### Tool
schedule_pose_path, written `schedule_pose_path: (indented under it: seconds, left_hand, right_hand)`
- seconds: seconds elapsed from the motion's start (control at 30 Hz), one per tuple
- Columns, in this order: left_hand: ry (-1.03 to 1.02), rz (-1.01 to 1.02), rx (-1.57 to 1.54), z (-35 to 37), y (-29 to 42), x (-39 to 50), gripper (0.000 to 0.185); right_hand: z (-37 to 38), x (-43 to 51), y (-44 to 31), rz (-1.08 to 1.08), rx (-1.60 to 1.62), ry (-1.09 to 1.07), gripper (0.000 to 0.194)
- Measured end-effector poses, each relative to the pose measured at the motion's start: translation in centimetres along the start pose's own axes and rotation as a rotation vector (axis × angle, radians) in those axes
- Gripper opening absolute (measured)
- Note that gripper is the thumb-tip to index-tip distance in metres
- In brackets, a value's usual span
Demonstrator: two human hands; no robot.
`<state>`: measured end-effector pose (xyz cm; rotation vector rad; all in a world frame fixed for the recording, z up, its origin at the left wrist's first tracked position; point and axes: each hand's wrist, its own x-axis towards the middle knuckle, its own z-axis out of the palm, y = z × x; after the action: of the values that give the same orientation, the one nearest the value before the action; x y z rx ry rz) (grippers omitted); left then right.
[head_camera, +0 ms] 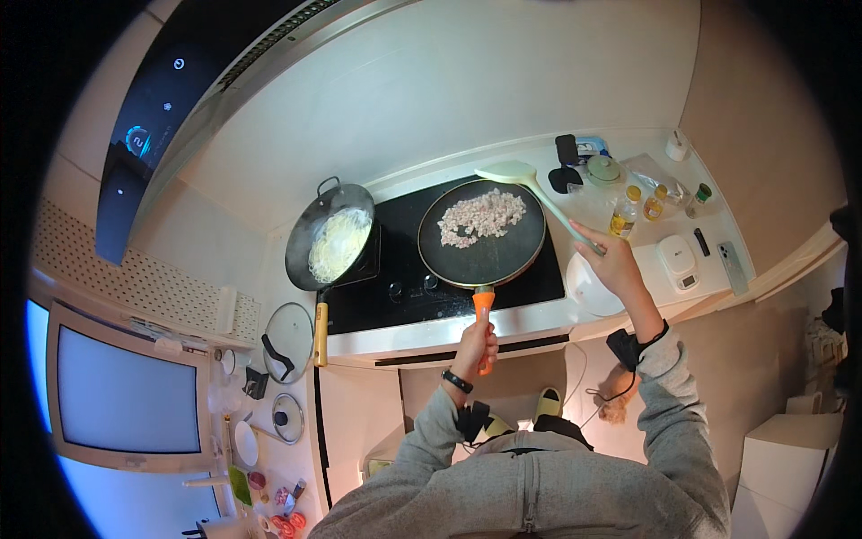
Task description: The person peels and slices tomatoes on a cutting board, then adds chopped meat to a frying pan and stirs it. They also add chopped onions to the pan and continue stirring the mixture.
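Observation:
My left hand [477, 347] grips the orange handle [483, 301] of a dark frying pan [481, 261] on the black cooktop [404, 269]. Pale ground meat [486, 214] lies spread over the pan's far half. In my right hand [609, 259] is a light green spatula [555, 210], its broad head [508, 172] raised at the pan's far rim, above or beside it; I cannot tell whether they touch. To the left, a wok [296, 249] with a wooden handle [321, 333] holds noodles [342, 242] in steaming, whitish liquid.
Right of the cooktop are a white plate [592, 286], oil bottles [625, 212], a lidded green pot [603, 170] and a kitchen scale [677, 263]. Glass lids [289, 340] and cut vegetables [286, 524] lie on the left counter. A small brown dog [614, 397] is on the floor.

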<state>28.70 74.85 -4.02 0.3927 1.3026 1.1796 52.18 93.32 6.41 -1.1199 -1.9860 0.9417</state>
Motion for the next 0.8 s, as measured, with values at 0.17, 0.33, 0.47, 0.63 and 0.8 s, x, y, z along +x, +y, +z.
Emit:
schedule_pose_path:
  seconds: [0.17,0.33,0.47,0.63,0.8]
  left_hand:
    - [-0.078,0.12,-0.011,0.9,5.0,5.6,0.044]
    - [0.145,-0.167,0.023,0.3,0.8,1.8,0.05]
    - [0.014,0.063,-0.006,-0.7,0.4,2.2,0.045]
    - [-0.003,-0.031,0.043,-1.0,2.2,5.4,0.047]
    - [-0.032,-0.004,0.032,-0.7,1.8,6.7,0.047]
  right_hand:
    - [2.3,-0.2,0.2,-0.197,0.044,0.089,0.038]
    - [2.5,-0.8,1.0,-0.228,0.009,0.108,0.04]
    - [3.0,-0.8,3.1,-0.093,-0.013,0.035,0.039]
    - [7.5,3.6,3.1,0.119,-0.136,-0.01,0.034]
    - [12.5,9.0,-0.1,0.215,-0.376,-0.101,0.032]
